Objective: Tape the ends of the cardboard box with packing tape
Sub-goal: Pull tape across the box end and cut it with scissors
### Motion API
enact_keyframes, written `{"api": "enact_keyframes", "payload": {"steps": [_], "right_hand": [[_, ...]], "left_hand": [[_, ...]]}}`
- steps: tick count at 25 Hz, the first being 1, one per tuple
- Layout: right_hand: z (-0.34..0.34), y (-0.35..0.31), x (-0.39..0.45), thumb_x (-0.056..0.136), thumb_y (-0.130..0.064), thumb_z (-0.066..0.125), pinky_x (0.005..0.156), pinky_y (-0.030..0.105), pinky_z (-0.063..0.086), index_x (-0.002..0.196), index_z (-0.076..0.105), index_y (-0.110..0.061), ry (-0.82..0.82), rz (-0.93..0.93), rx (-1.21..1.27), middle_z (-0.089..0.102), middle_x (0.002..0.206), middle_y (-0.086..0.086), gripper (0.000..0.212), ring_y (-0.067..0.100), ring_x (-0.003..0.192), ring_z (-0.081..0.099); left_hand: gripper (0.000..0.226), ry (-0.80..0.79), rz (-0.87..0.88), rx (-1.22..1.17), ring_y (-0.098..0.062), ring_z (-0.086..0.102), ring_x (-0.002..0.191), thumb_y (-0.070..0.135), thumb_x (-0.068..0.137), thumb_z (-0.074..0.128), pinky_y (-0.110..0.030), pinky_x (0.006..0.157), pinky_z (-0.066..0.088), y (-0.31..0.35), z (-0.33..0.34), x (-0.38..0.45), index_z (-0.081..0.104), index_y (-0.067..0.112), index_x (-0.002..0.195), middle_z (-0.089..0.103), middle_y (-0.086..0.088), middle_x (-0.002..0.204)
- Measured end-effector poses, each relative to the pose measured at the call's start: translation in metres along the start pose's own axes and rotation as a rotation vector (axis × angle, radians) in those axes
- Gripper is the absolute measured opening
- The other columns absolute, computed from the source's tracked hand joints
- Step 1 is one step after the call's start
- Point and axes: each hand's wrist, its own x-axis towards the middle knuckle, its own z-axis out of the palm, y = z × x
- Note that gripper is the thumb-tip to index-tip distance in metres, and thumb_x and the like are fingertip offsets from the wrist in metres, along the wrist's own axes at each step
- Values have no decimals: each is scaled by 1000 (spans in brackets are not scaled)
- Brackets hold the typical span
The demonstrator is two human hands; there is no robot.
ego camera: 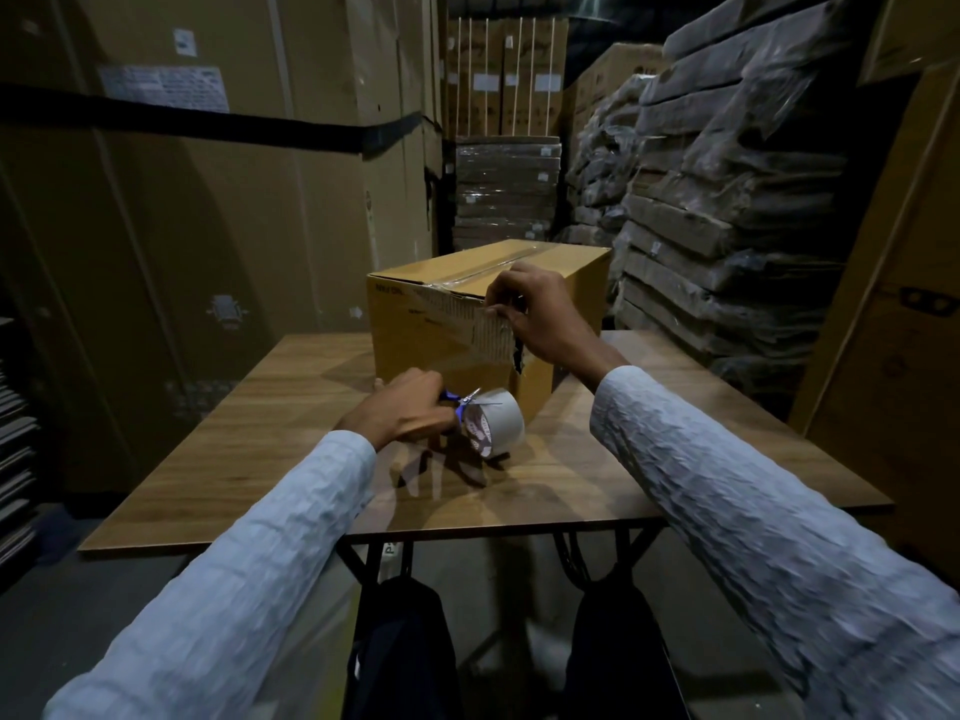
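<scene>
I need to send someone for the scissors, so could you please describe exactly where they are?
On the wooden table, just in front of the cardboard box, the left hand holds them against the roll of packing tape. The scissors are small, with blue handles and short metal blades, the only blue thing there.

A yellow-brown cardboard box [467, 324] with small dark printed marks on its near face stands toward the far edge of a wooden table [260, 433] with a warm brown grain pattern. Clear, glossy packing tape [457, 317] crosses the box, with pale greyish streaks where it catches light. Near the middle of the table lies a grey-white tape roll [493, 423], its inner core printed with dark lettering. Scissors [460, 400] with bright blue handles and silver blades sit against it. Both sleeves [727, 485] are pale blue-white with a crinkled texture. Dull brown cartons [208, 200] beyond the table's left edge carry a black band.
</scene>
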Motion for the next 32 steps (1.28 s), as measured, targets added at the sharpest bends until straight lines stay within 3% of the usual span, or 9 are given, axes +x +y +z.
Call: {"api": "enact_keyframes", "payload": {"steps": [2,4,6,14,17,20,25,28,32], "right_hand": [[1,0,0,90,3,70,78,1,45,99,71,-3,-3,6,-6,63,105,7,11,11,92,59],[1,0,1,89,2,71,76,3,47,98,71,-3,0,3,-10,65,104,8,10,12,91,60],[1,0,2,89,0,72,74,5,48,98,71,-3,-3,2,-17,65,103,7,10,12,91,60],[4,2,2,90,-2,71,73,6,47,99,71,-8,-28,11,-14,63,105,3,11,10,93,59],[5,3,2,90,-2,72,74,4,47,99,71,-8,-29,18,-4,62,103,1,11,10,92,61],[7,2,2,90,-1,72,77,12,52,99,71,-7,-34,12,0,64,104,4,11,12,93,62],[6,2,3,90,-1,72,80,20,55,98,72,-7,-24,-3,5,65,103,7,10,15,93,63],[5,3,3,89,-2,73,77,15,52,98,72,-8,-27,7,11,65,103,5,11,14,92,63],[7,5,2,89,-1,73,75,9,49,98,72,-7,-25,15,6,65,103,4,10,13,92,63]], "left_hand": [[39,-4,11,20,-19,51,61,48,81,55,-50,74,51,3,-1,-1,68,11,84,63,-3,70],[32,8,6,49,-16,47,58,43,84,56,-66,87,50,5,-2,0,59,14,72,56,1,64],[28,16,12,65,-15,47,60,37,88,57,-73,96,44,6,-5,2,56,14,71,55,1,65],[25,-2,22,126,-16,51,70,37,94,56,-75,103,37,3,-7,7,53,20,75,57,-1,76],[27,-11,31,109,-19,55,69,39,91,53,-73,98,44,2,-8,7,60,15,80,61,-4,78],[40,-37,35,106,-24,56,70,50,80,44,-72,95,46,5,-12,5,60,13,84,61,-7,83],[26,-44,34,172,-27,52,69,41,87,45,-72,95,46,9,-15,3,50,18,78,55,-7,84],[24,-29,34,210,-35,59,76,39,87,45,-72,93,47,8,-14,4,49,18,75,54,-7,82],[21,-28,20,185,-25,58,73,31,95,51,-66,93,50,5,-11,8,54,15,82,55,-4,83]]}}
